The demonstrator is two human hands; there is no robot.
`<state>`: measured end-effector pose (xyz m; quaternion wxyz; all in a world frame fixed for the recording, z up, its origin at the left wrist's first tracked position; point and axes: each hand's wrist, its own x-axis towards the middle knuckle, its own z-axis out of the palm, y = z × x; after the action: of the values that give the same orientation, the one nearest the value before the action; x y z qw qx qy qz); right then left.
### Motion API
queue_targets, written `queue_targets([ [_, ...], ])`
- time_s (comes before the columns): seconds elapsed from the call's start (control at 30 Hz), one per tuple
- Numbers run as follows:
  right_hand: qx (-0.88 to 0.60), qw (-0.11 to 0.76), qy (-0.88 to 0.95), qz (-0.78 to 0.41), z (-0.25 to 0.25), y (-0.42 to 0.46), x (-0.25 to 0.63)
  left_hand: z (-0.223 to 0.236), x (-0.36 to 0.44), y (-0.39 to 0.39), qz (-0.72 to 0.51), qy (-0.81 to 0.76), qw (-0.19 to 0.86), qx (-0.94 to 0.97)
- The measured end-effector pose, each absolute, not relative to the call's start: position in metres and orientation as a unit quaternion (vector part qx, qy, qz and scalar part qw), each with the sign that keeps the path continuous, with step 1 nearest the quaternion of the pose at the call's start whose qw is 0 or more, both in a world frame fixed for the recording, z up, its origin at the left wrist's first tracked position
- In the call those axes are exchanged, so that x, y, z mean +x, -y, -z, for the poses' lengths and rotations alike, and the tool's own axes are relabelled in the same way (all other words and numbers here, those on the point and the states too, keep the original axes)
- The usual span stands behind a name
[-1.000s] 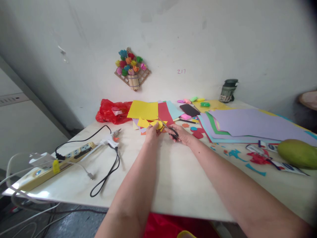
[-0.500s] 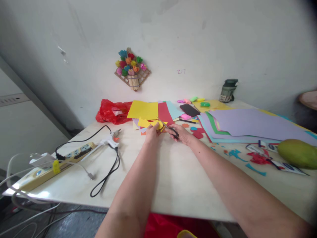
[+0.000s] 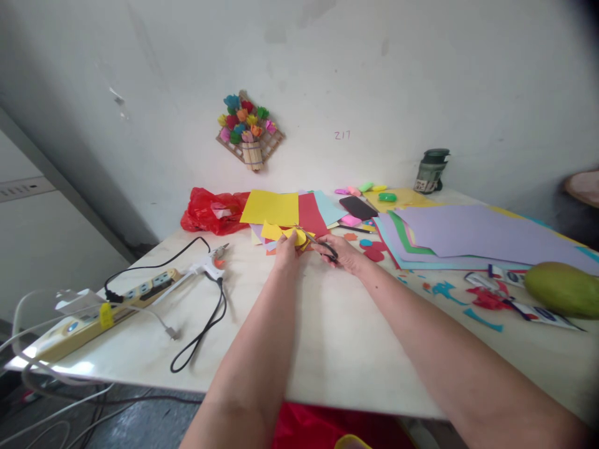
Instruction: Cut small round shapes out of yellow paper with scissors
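Left hand (image 3: pixel 287 246): I pinch paper (image 3: pixel 300 239), mid-frame.
Right hand (image 3: pixel 341 251): gripping scissors (image 3: pixel 330 251) at paper.
Cut: likely the current step; needs steady paper.

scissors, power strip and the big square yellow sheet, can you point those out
Scissors (image 3: pixel 331 250): head view, on the black handle
Power strip (image 3: pixel 146 287): head view, on the socket face
Yellow sheet (image 3: pixel 270 207): head view, middle of its surface
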<state>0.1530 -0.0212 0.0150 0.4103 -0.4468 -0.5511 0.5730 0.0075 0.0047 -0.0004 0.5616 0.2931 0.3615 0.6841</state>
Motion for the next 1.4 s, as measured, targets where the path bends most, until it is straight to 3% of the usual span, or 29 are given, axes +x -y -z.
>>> queue_targets([
  [0.47, -0.439, 0.41, 0.555, -0.575, -0.012, 0.018, 0.153, -0.002, 0.008, -0.006, -0.675, -0.409, 0.541, 0.289],
  [0.83, -0.444, 0.427, 0.55, -0.564, -0.011, 0.016, 0.153, -0.008, 0.003, -0.005, -0.619, -0.388, 0.616, 0.294],
  [1.4, -0.427, 0.426, 0.548, -0.579, -0.011, 0.019, 0.152, -0.001, 0.0, -0.007, -0.688, -0.39, 0.539, 0.291],
])
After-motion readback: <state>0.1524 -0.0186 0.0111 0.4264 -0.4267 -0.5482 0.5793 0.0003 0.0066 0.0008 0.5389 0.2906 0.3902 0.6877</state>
